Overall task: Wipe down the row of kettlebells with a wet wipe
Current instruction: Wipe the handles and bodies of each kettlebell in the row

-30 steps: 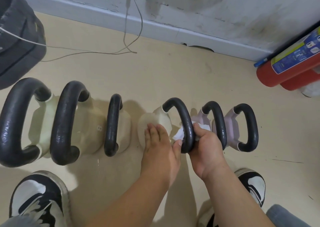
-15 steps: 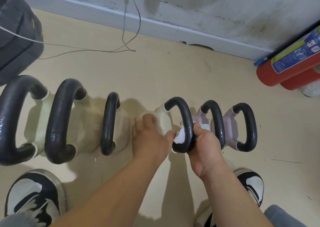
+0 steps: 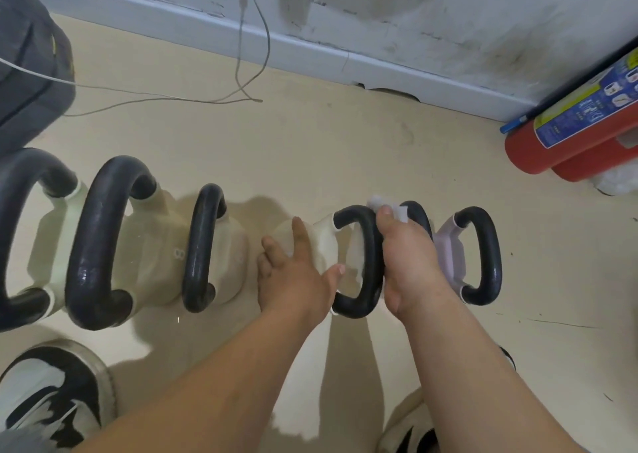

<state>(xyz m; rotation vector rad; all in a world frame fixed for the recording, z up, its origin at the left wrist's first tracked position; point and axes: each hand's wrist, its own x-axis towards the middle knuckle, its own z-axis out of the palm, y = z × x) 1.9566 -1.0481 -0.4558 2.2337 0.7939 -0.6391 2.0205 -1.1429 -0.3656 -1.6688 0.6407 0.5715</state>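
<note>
While a dark bag point(image 3: 31, 83) and loose cable point(image 3: 241, 72) lie upper left, your left hand point(image 3: 297, 280) rests straight-fingered on the centre cream kettlebell point(image 3: 324, 236). Your right hand point(image 3: 411, 262) curls round its black handle point(image 3: 370, 255), clutching the wet wipe point(image 3: 400, 213), with pink kettlebells point(image 3: 445, 245) crowding just right and a red extinguisher point(image 3: 538, 152) beyond.

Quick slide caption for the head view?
Left hand rests on the cream kettlebell while the right hand grips a wet wipe around its black handle.

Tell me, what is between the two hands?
In the head view, the black handle of the cream kettlebell stands between the left hand and the right hand, which holds the wet wipe.
</note>
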